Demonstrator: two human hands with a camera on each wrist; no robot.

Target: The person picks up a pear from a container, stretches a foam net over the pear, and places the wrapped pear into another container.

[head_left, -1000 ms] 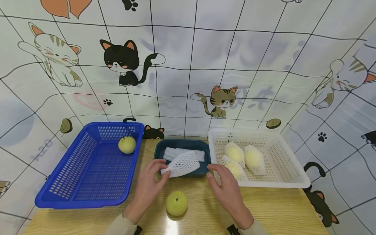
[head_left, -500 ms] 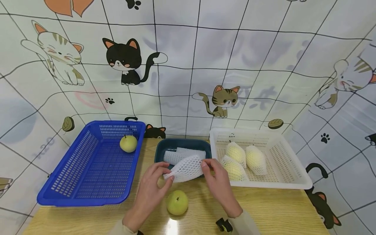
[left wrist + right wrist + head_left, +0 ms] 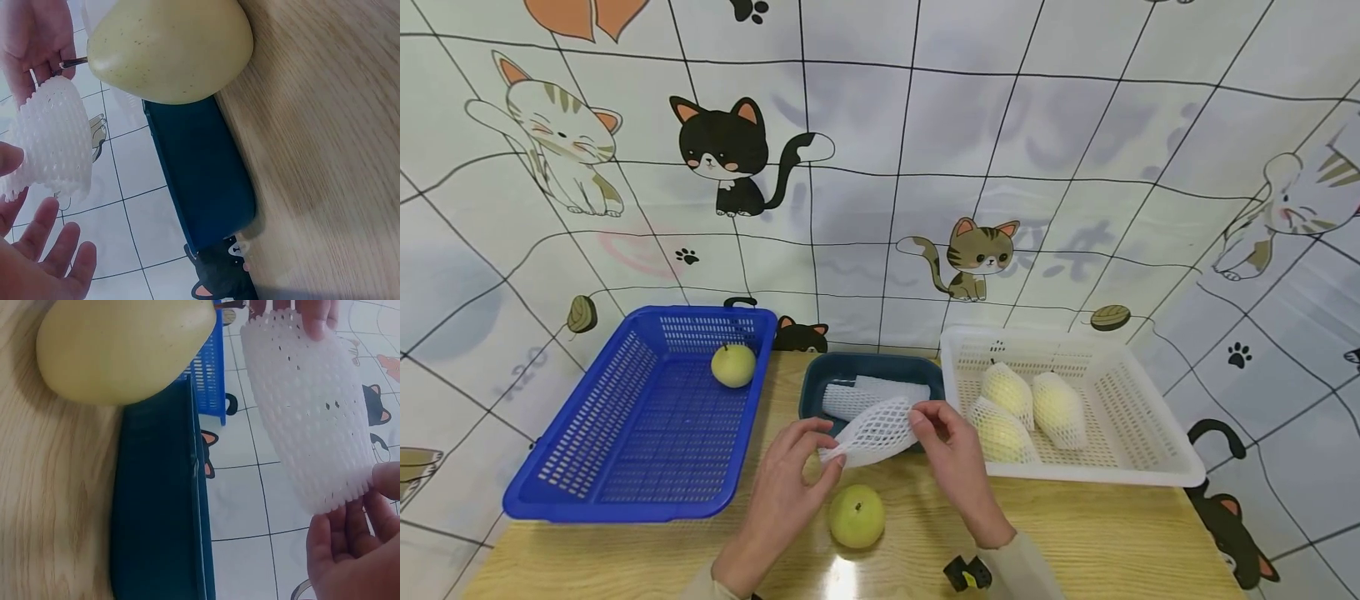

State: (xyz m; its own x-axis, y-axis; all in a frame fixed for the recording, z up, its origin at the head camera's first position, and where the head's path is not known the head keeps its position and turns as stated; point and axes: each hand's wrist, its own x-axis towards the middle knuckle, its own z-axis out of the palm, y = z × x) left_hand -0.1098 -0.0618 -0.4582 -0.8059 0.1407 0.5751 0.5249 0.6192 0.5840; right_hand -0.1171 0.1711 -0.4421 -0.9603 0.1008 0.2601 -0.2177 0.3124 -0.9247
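Note:
A white foam fruit net (image 3: 880,429) stretches between my two hands, over the near edge of the dark teal box (image 3: 835,361). My left hand (image 3: 784,492) pinches its left end with thumb and fingers. At the other end, my right hand (image 3: 957,467) grips the net's rim; in the right wrist view the thumb (image 3: 386,478) lies on the outside of the mesh. A yellow-green pear (image 3: 857,518) stands on the wooden table just below the net, stem up. More white foam nets (image 3: 850,402) lie inside the teal box.
The blue basket (image 3: 625,510) on the left has one bare pear (image 3: 733,367) at its far right corner. On the right, a white basket (image 3: 1120,477) holds three pears in foam nets (image 3: 1060,410). A cat-patterned cloth (image 3: 865,167) hangs behind the table.
My right hand has moved left from the box's right end and now holds the net's right end. The net has come slightly nearer to me. The pear on the table stays put.

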